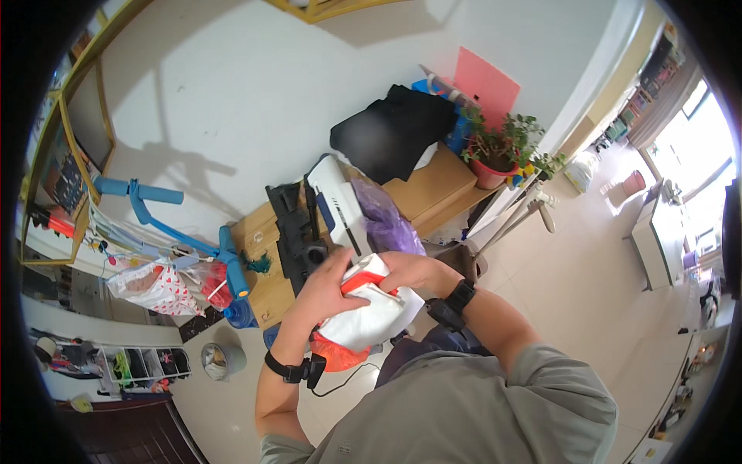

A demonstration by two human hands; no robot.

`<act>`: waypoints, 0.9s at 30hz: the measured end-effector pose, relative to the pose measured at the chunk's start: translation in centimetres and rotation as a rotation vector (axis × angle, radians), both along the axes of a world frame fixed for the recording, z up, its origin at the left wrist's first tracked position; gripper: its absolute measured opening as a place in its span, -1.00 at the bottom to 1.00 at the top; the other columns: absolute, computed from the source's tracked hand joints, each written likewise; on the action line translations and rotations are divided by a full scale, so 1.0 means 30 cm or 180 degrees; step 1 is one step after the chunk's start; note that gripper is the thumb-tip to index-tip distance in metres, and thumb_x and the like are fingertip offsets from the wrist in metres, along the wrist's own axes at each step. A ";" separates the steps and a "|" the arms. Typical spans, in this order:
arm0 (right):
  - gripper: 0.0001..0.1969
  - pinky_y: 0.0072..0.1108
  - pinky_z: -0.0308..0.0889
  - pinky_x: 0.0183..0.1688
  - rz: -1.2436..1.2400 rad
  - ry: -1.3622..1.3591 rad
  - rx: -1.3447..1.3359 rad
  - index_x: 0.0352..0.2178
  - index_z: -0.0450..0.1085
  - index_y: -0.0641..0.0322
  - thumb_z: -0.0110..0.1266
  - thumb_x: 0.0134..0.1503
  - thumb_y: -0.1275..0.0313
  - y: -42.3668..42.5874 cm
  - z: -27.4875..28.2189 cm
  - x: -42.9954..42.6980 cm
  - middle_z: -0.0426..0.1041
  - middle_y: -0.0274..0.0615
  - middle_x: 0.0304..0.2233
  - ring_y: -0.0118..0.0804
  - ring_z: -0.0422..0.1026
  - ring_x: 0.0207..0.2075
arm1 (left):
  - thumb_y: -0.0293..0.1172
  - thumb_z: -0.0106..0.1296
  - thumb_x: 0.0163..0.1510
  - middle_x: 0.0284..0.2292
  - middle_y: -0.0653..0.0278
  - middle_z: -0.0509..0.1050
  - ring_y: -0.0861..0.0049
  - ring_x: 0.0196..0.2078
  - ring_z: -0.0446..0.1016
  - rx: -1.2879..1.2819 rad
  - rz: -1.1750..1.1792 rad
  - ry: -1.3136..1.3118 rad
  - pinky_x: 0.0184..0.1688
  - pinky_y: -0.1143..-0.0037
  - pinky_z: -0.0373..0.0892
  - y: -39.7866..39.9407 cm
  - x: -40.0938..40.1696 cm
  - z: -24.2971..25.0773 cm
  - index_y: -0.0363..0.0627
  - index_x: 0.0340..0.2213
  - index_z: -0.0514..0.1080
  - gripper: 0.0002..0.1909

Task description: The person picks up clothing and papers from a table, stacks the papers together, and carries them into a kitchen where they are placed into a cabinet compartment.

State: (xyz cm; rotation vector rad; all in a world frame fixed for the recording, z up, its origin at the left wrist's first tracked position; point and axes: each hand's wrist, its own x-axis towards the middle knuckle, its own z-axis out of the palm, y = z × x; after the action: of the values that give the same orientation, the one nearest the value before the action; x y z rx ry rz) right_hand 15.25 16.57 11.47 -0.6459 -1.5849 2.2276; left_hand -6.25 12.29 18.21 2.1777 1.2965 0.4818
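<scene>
My left hand (333, 290) and my right hand (414, 271) hold a white bag (362, 316) with an orange-red part between them, in front of my body. Its exact kind I cannot tell. Below it hangs an orange plastic bag (336, 355), partly hidden. Just beyond my hands lie a white device or box (336, 203) with a dark slot, a purple plastic bag (391, 223) at its right, and a black plastic case or tool (295, 232) at its left. The fingertips of both hands press into the white bag.
A wooden cabinet top (255, 232) runs along the wall. Black cloth (394, 133) and a potted plant (495, 153) stand farther right. A blue tubular handlebar (179, 232) rises at the left, near hanging plastic bags (156, 287). A waste bin (225, 361) stands on the floor.
</scene>
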 end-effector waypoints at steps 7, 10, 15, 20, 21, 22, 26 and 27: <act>-0.47 -0.56 0.33 -0.19 -0.0897 -0.0583 0.1475 -0.13 0.31 0.34 0.18 -0.20 0.37 0.017 0.059 0.272 0.46 -0.14 -0.30 -0.42 0.41 -0.28 | -0.24 0.25 -0.24 -0.43 -0.02 0.51 0.14 -0.35 0.52 -0.0375 0.0199 0.0227 -0.28 0.39 0.40 -0.045 0.191 -0.024 -0.25 -0.23 0.39 -0.48; -0.37 -0.46 0.32 -0.12 -0.2543 -0.2253 0.1794 -0.08 0.27 0.34 0.25 -0.20 0.28 0.099 -0.009 0.542 0.42 -0.01 -0.19 -0.20 0.41 -0.17 | -0.29 0.24 -0.22 -0.42 -0.02 0.51 0.15 -0.33 0.52 -0.0259 0.0912 -0.0507 -0.28 0.42 0.41 -0.059 0.232 -0.049 -0.26 -0.28 0.41 -0.56; -0.15 -0.27 0.07 0.14 -0.4441 -0.4760 0.3068 0.03 0.07 0.52 0.26 -0.20 0.21 0.275 -0.262 1.019 0.22 0.16 0.01 0.04 0.18 0.08 | -0.39 0.26 -0.23 -0.41 0.13 0.55 0.44 -0.35 0.54 -0.0418 0.1201 -0.0648 -0.27 0.51 0.40 -0.091 0.378 -0.067 -0.26 -0.30 0.44 -0.60; -0.32 -0.28 0.14 0.08 -0.3391 -0.4923 0.2294 -0.09 0.27 0.37 0.13 -0.11 0.03 0.454 -0.313 1.236 0.32 0.06 -0.03 -0.03 0.23 0.07 | -0.27 0.20 -0.26 -0.36 0.08 0.44 0.13 -0.26 0.44 -0.0192 0.0163 0.0712 -0.25 0.30 0.37 -0.015 0.614 -0.117 -0.15 -0.38 0.41 -0.65; -0.32 -0.27 0.15 0.07 -0.3302 -0.4755 0.2221 -0.08 0.23 0.39 0.13 -0.10 0.05 0.480 -0.334 1.244 0.33 0.08 -0.05 -0.01 0.23 0.08 | -0.30 0.19 -0.25 -0.24 0.08 0.40 0.14 -0.24 0.44 0.0067 0.0032 0.0661 -0.24 0.30 0.38 0.021 0.653 -0.162 -0.15 -0.40 0.41 -0.67; -0.32 -0.27 0.16 0.07 -0.3236 -0.4605 0.2143 -0.07 0.19 0.41 0.13 -0.09 0.07 0.503 -0.347 1.263 0.34 0.10 -0.07 0.01 0.22 0.08 | -0.33 0.19 -0.25 -0.12 0.07 0.36 0.15 -0.22 0.44 0.0326 -0.0124 0.0599 -0.23 0.30 0.39 0.057 0.705 -0.177 -0.14 -0.41 0.41 -0.70; -0.62 -0.28 0.33 -0.19 -0.3402 -0.3968 0.2894 -0.24 0.31 0.26 0.06 -0.03 0.22 0.555 -0.410 1.354 0.45 0.02 -0.34 0.05 0.41 -0.22 | -0.45 0.17 -0.23 0.09 0.06 0.18 0.15 -0.25 0.48 0.0430 -0.0186 0.0738 -0.24 0.30 0.41 0.255 0.936 -0.174 -0.16 -0.46 0.42 -0.79; -0.69 -0.29 0.35 -0.26 -0.3451 -0.3733 0.3494 -0.27 0.34 0.22 0.04 -0.02 0.27 0.561 -0.410 1.372 0.45 0.03 -0.38 0.07 0.43 -0.30 | -0.45 0.17 -0.23 0.09 0.06 0.18 0.15 -0.25 0.48 0.0453 -0.0153 0.0724 -0.24 0.30 0.41 0.303 0.980 -0.178 -0.16 -0.46 0.42 -0.79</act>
State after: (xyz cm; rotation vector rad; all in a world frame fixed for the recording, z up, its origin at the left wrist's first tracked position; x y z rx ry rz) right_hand 56.40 33.41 -0.83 -1.8685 -1.7621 -0.0171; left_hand 23.14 21.39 12.87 2.4339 1.3596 0.3229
